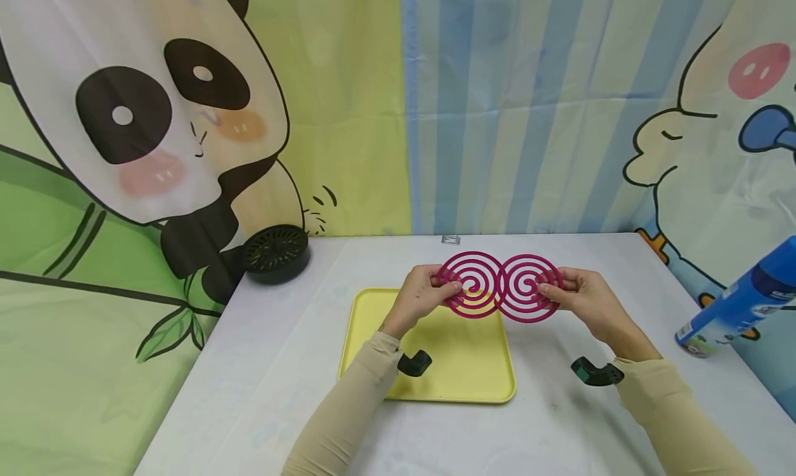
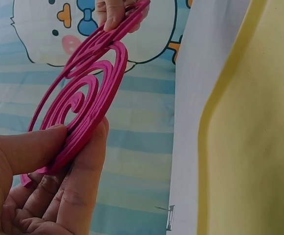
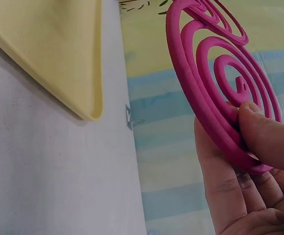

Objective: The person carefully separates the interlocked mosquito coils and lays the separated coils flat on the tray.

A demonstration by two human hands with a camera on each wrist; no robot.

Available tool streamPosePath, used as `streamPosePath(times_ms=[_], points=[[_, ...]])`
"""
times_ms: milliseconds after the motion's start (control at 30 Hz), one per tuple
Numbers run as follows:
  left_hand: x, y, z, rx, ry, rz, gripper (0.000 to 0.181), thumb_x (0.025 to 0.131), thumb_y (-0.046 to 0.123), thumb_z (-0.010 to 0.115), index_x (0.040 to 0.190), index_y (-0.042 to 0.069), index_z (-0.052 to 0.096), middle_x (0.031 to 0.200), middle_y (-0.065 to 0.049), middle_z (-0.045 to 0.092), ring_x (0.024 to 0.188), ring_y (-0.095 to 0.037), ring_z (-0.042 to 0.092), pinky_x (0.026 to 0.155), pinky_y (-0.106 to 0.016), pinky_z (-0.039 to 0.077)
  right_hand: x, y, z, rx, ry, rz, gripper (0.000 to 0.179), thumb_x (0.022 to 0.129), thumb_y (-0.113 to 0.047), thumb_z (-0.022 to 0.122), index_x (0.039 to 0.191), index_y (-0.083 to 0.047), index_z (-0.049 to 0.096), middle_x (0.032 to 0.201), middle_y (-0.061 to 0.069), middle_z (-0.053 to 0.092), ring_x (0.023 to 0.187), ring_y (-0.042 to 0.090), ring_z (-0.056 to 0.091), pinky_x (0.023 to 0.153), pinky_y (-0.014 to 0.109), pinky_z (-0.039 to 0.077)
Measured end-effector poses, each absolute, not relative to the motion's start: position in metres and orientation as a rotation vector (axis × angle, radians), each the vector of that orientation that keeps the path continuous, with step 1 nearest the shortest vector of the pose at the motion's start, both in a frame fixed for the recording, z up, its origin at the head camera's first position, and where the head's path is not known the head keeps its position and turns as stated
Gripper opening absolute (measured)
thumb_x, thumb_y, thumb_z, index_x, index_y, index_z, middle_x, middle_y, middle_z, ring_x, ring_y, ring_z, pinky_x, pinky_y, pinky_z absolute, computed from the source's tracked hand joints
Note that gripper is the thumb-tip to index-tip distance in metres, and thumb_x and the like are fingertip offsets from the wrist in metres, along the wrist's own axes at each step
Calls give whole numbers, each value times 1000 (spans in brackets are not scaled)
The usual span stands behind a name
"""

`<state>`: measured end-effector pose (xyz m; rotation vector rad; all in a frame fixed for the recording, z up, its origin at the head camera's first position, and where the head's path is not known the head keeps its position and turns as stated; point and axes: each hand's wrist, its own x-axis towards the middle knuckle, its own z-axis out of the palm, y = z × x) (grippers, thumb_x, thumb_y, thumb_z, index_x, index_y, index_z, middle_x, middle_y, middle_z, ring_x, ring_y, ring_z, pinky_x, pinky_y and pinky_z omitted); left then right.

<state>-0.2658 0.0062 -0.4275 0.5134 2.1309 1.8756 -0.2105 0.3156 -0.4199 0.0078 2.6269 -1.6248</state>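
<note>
Two magenta mosquito coils are held up in the air, edges overlapping in the head view. My left hand (image 1: pixel 420 298) pinches the outer side of the left coil (image 1: pixel 475 287), thumb on its face and fingers behind. The right coil (image 1: pixel 530 288) is gripped the same way by my right hand (image 1: pixel 592 302). Up close in the left wrist view, the thumb presses the lower rings of the near coil (image 2: pixel 94 117). In the right wrist view, the thumb lies near the centre of that hand's coil (image 3: pixel 215 125). Below is a yellow tray (image 1: pixel 457 372).
A round black slotted holder (image 1: pixel 276 253) stands at the table's back left corner. On the right edge is a blue spray can (image 1: pixel 740 296). Behind the white table (image 1: pixel 261 365) hangs a cartoon-printed curtain (image 1: pixel 348 103).
</note>
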Motion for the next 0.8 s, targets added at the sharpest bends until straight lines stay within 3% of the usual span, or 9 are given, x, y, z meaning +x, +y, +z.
streamPosePath(times_ms=[467,800], points=[[-267,-1,-429,488,2103,1891,19,96,11,70,111,0,71,93,-12,76,81,-17,76,75,-32,63,-210,318,-422,49,2661,-1627,62,96,-34,70,139,7,52,117,20,72,89,8,73,80,23,61],[-271,-10,-428,495,2125,1900,21,96,11,70,113,-2,69,97,-15,76,83,-18,75,76,-32,63,-211,318,-421,46,2607,-1750,61,95,-34,72,135,8,53,101,-6,76,87,6,74,79,23,61]])
